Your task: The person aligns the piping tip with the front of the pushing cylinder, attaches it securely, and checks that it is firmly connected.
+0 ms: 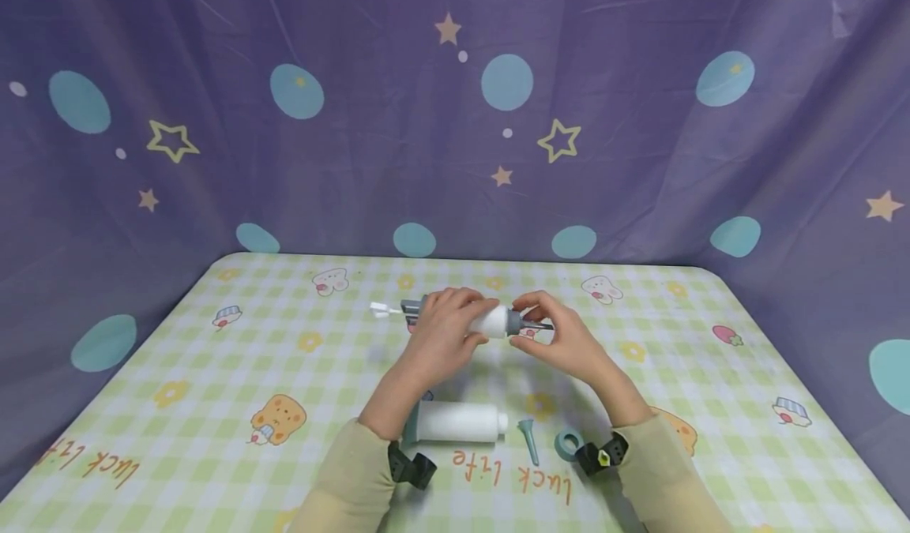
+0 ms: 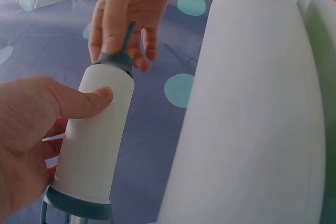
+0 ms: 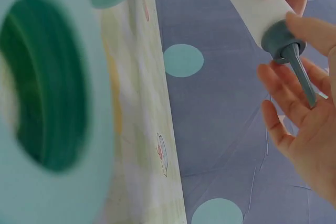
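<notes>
In the head view, a white piping syringe [image 1: 490, 324] is held level above the table. My left hand [image 1: 444, 324] grips its barrel, thumb along the white side in the left wrist view. A white-tipped plunger rod [image 1: 384, 310] sticks out at the left end. At the right end, my right hand [image 1: 558, 342] pinches the grey-teal collar [image 3: 278, 38] between thumb and fingers. A long thin nozzle [image 3: 300, 74] passes through that collar and points toward the right palm.
On the table nearer me lie a second white barrel [image 1: 458, 422], a loose teal nozzle [image 1: 528, 441] and a teal ring [image 1: 569, 444]. A checked cloth [image 1: 213, 375] covers the table. A purple curtain [image 1: 370, 162] hangs behind it.
</notes>
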Demonstrator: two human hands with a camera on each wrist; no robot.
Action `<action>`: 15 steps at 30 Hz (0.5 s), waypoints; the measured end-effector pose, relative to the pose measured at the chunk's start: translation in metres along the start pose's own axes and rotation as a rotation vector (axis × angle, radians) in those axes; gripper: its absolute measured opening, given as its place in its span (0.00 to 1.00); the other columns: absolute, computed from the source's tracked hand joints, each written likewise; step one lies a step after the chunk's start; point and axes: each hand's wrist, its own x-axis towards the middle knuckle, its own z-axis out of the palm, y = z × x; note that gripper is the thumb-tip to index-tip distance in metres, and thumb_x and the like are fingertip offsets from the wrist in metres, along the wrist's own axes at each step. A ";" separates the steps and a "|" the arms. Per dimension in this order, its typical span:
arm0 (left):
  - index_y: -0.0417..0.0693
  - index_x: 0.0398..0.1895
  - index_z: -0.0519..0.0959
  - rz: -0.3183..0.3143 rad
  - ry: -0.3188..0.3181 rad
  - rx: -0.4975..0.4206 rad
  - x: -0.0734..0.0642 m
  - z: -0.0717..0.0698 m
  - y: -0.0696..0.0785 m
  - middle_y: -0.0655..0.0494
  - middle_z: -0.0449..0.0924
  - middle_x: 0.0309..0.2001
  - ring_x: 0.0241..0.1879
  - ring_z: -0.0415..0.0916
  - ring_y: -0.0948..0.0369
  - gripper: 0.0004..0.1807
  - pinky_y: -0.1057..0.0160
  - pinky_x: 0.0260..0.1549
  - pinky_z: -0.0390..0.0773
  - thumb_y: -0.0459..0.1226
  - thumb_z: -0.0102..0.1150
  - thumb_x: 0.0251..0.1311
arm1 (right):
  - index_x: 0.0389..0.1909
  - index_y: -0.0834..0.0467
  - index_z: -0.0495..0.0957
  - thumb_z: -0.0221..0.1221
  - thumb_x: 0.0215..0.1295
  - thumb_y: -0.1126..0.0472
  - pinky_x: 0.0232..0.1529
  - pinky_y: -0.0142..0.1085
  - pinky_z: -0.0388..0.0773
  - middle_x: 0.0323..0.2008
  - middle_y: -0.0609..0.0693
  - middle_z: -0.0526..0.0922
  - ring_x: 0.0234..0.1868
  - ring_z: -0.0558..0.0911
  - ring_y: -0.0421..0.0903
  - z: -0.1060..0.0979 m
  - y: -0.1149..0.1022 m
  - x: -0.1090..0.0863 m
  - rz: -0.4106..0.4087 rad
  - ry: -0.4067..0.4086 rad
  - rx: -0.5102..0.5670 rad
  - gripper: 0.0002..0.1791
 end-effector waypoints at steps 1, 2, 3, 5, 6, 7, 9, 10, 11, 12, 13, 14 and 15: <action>0.56 0.53 0.76 -0.001 0.000 0.001 0.000 0.000 0.000 0.57 0.75 0.48 0.49 0.70 0.56 0.24 0.53 0.51 0.64 0.39 0.66 0.49 | 0.48 0.53 0.71 0.65 0.53 0.58 0.43 0.45 0.75 0.45 0.46 0.76 0.40 0.78 0.42 0.000 0.000 0.000 -0.014 0.006 -0.005 0.21; 0.55 0.53 0.76 -0.002 0.000 -0.001 0.000 0.000 0.000 0.57 0.75 0.48 0.49 0.70 0.56 0.24 0.53 0.51 0.64 0.39 0.66 0.49 | 0.47 0.53 0.71 0.66 0.52 0.59 0.42 0.44 0.75 0.44 0.46 0.76 0.40 0.78 0.42 0.000 0.000 0.000 -0.026 0.016 -0.009 0.21; 0.55 0.53 0.76 -0.003 0.001 -0.001 0.000 0.000 0.000 0.57 0.75 0.48 0.49 0.70 0.56 0.24 0.53 0.51 0.64 0.39 0.66 0.49 | 0.46 0.53 0.71 0.66 0.51 0.60 0.42 0.42 0.75 0.42 0.45 0.76 0.39 0.78 0.41 0.001 0.000 0.000 -0.039 0.024 -0.014 0.21; 0.55 0.53 0.76 -0.002 0.004 -0.007 0.000 0.000 -0.001 0.56 0.75 0.48 0.49 0.70 0.56 0.24 0.53 0.51 0.64 0.39 0.66 0.49 | 0.45 0.53 0.71 0.66 0.51 0.62 0.41 0.39 0.75 0.41 0.46 0.76 0.38 0.78 0.41 0.001 0.000 0.000 -0.064 0.039 -0.027 0.20; 0.55 0.53 0.76 -0.002 0.006 -0.008 -0.001 0.000 -0.001 0.56 0.75 0.48 0.49 0.70 0.56 0.24 0.53 0.51 0.64 0.38 0.66 0.49 | 0.44 0.54 0.72 0.66 0.51 0.63 0.41 0.39 0.75 0.40 0.46 0.76 0.37 0.78 0.42 0.001 -0.001 0.000 -0.072 0.045 -0.028 0.19; 0.55 0.53 0.76 -0.002 0.007 -0.009 -0.001 0.000 -0.001 0.56 0.75 0.48 0.49 0.70 0.56 0.24 0.53 0.51 0.64 0.38 0.66 0.49 | 0.43 0.54 0.72 0.66 0.51 0.63 0.40 0.40 0.75 0.40 0.47 0.76 0.37 0.78 0.43 0.001 -0.001 0.000 -0.077 0.049 -0.026 0.19; 0.55 0.53 0.76 0.000 0.010 -0.010 -0.001 0.000 -0.001 0.56 0.75 0.48 0.49 0.70 0.56 0.24 0.53 0.51 0.64 0.39 0.66 0.49 | 0.44 0.55 0.72 0.65 0.52 0.64 0.40 0.42 0.75 0.39 0.49 0.76 0.37 0.78 0.45 0.001 -0.002 0.000 -0.071 0.050 -0.023 0.18; 0.55 0.53 0.76 0.000 0.012 -0.011 0.000 0.000 -0.001 0.56 0.76 0.48 0.49 0.70 0.56 0.24 0.53 0.51 0.64 0.39 0.66 0.48 | 0.44 0.55 0.72 0.64 0.53 0.63 0.40 0.43 0.75 0.39 0.50 0.77 0.37 0.78 0.45 0.001 -0.003 0.000 -0.060 0.049 -0.016 0.17; 0.55 0.53 0.76 0.000 0.014 -0.009 0.000 0.000 -0.001 0.56 0.76 0.48 0.49 0.70 0.56 0.25 0.53 0.51 0.64 0.39 0.66 0.48 | 0.44 0.56 0.72 0.64 0.53 0.64 0.40 0.45 0.75 0.39 0.50 0.77 0.38 0.78 0.46 0.001 -0.003 0.000 -0.048 0.047 -0.011 0.17; 0.56 0.53 0.76 0.001 0.015 -0.009 0.000 -0.001 -0.001 0.57 0.76 0.48 0.49 0.70 0.56 0.25 0.53 0.50 0.65 0.39 0.66 0.48 | 0.44 0.56 0.72 0.63 0.54 0.63 0.40 0.46 0.74 0.39 0.50 0.78 0.38 0.78 0.46 0.001 -0.003 0.000 -0.037 0.045 -0.009 0.16; 0.56 0.53 0.76 0.001 0.016 -0.009 0.000 -0.001 -0.001 0.57 0.76 0.48 0.49 0.70 0.56 0.25 0.53 0.50 0.65 0.39 0.66 0.48 | 0.44 0.56 0.72 0.62 0.55 0.63 0.40 0.45 0.74 0.39 0.50 0.78 0.38 0.78 0.46 0.001 -0.003 0.000 -0.026 0.043 -0.009 0.15; 0.56 0.53 0.76 0.001 0.017 -0.009 0.000 -0.001 0.000 0.57 0.76 0.48 0.49 0.70 0.56 0.24 0.53 0.50 0.65 0.39 0.67 0.48 | 0.44 0.55 0.72 0.61 0.57 0.63 0.41 0.45 0.74 0.39 0.49 0.79 0.39 0.78 0.45 0.001 -0.003 0.000 -0.016 0.041 -0.009 0.14; 0.56 0.53 0.76 0.003 0.019 -0.008 0.000 -0.001 0.000 0.57 0.76 0.48 0.49 0.70 0.56 0.24 0.53 0.50 0.65 0.39 0.67 0.48 | 0.44 0.55 0.72 0.60 0.58 0.62 0.41 0.43 0.74 0.38 0.48 0.79 0.39 0.78 0.44 0.001 -0.003 0.000 -0.007 0.038 -0.005 0.13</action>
